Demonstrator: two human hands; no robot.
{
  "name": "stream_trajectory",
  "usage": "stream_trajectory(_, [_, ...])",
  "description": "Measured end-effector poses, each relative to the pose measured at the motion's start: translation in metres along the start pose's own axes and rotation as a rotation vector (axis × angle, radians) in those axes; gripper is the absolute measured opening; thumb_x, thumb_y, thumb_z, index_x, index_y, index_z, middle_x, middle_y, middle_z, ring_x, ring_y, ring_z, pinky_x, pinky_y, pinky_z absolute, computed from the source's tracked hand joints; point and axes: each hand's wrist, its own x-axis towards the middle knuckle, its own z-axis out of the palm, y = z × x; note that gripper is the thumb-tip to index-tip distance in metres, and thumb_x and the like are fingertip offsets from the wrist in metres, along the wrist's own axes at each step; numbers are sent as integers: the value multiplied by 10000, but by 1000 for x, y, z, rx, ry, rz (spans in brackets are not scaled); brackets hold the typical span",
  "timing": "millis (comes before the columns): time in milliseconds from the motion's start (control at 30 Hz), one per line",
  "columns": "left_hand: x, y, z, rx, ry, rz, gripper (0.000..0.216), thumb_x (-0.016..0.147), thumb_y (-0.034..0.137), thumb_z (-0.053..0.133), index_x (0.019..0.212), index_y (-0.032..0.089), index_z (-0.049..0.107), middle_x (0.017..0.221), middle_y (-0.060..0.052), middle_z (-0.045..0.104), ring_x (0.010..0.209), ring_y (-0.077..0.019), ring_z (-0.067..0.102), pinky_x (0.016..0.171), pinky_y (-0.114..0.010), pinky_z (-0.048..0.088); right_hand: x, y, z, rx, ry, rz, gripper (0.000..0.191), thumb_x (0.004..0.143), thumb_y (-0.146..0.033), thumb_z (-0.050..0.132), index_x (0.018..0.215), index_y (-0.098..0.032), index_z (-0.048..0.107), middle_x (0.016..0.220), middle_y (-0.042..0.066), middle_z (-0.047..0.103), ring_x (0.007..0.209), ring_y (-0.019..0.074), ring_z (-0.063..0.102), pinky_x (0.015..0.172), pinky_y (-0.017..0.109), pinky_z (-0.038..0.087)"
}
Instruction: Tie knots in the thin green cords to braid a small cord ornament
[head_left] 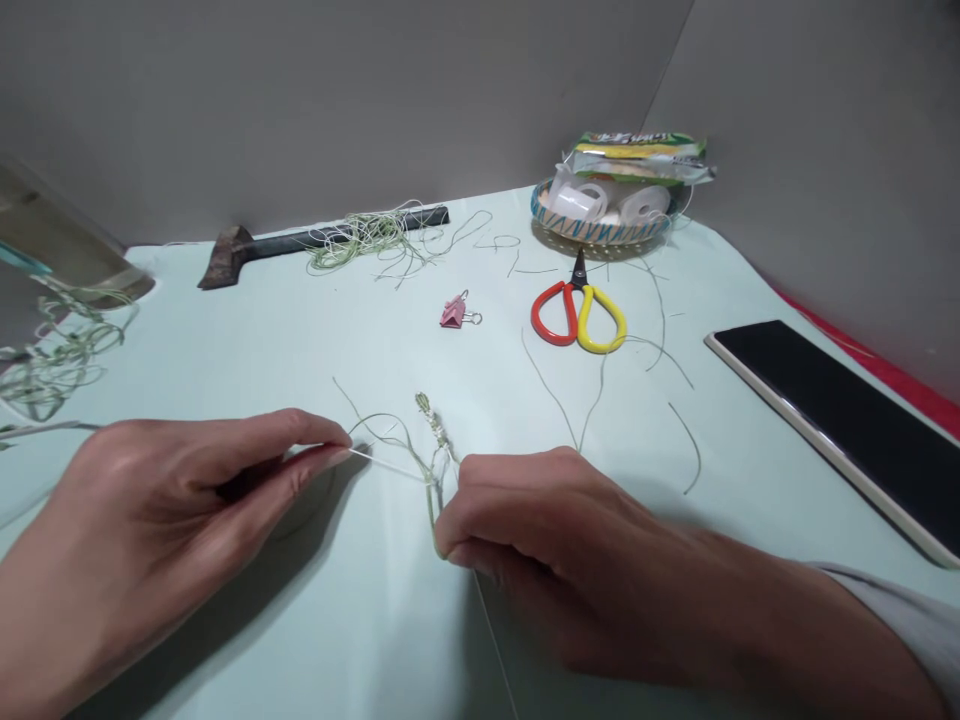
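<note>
A small braided piece of green and white cord (433, 418) lies between my hands, with loose strands running out from its lower end. My left hand (225, 490) pinches a thin white cord (386, 464) between thumb and index finger and holds it taut toward the left. My right hand (540, 550) is closed in a pinch on green cord strands (430, 500) just below the braid. A thin white strand trails from beneath the right hand toward the front edge. Curled fingers hide part of the strands in the right hand.
Red-and-yellow-handled scissors (577, 312), a pink binder clip (453, 311) and cord scraps (686, 450) lie beyond my hands. A hammer-like tool (270, 245) with tangled cord (367, 240) and a basket (551, 222) of spools stand behind. A phone (832, 420) lies right; more cord (52, 350) is left.
</note>
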Motion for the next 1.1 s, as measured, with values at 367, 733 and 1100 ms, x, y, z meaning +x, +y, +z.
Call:
stream_trajectory(367, [43, 7, 4, 20, -29, -376, 359, 791, 522, 520, 765, 277, 782, 523, 44, 667, 477, -176, 561, 516, -269, 362, 2, 3, -1, -12, 20, -64, 204, 799, 12, 480, 823, -147, 606, 720, -20, 560, 639, 93, 460, 608, 239, 367])
stream_trajectory(733, [68, 20, 10, -33, -40, -338, 278, 826, 378, 526, 766, 221, 748, 537, 31, 624, 539, -168, 503, 566, -271, 332, 2, 8, 0, 21, -27, -32, 313, 603, 62, 466, 669, -210, 325, 699, -57, 422, 631, 83, 350, 576, 248, 295])
stream_trajectory(1100, [46, 13, -4, 16, -17, -336, 313, 824, 405, 521, 825, 234, 783, 514, 28, 630, 468, -158, 461, 555, -287, 335, 5, 12, 6, -51, -20, -53, 191, 908, -50, 527, 780, -181, 578, 790, -19, 586, 722, 110, 516, 677, 242, 394])
